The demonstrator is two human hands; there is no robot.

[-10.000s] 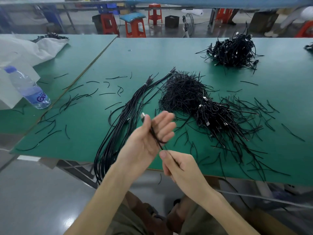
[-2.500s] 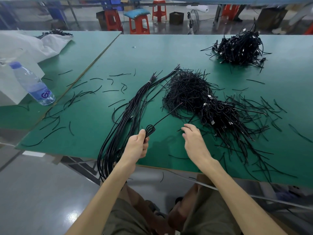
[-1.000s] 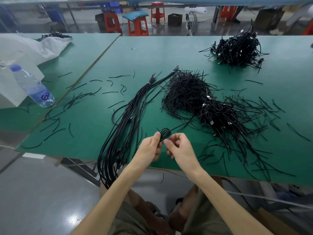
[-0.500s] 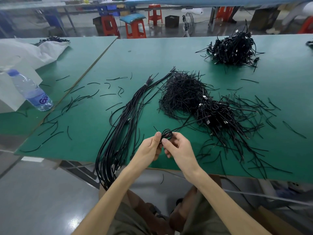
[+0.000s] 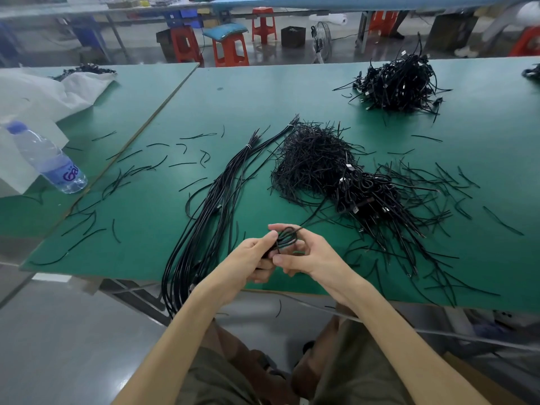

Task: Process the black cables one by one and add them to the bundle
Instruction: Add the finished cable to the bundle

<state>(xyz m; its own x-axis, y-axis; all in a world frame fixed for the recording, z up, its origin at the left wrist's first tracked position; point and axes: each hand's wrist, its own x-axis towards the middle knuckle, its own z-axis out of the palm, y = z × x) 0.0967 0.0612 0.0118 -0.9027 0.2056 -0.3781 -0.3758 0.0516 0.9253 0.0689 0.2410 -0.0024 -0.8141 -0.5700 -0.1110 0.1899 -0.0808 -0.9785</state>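
- The green table runs out of view on the right.
- The bundle of long black cables lies left of the hands. Its near end droops over the table edge, partly hidden behind the left forearm.
- In the tangled pile right of it, single cables are hard to separate.
- A far pile sits well apart.
- The water bottle shows purple lettering; only "Ga" reads.
- The left hand and right hand both pinch a small coiled cable above the near edge.
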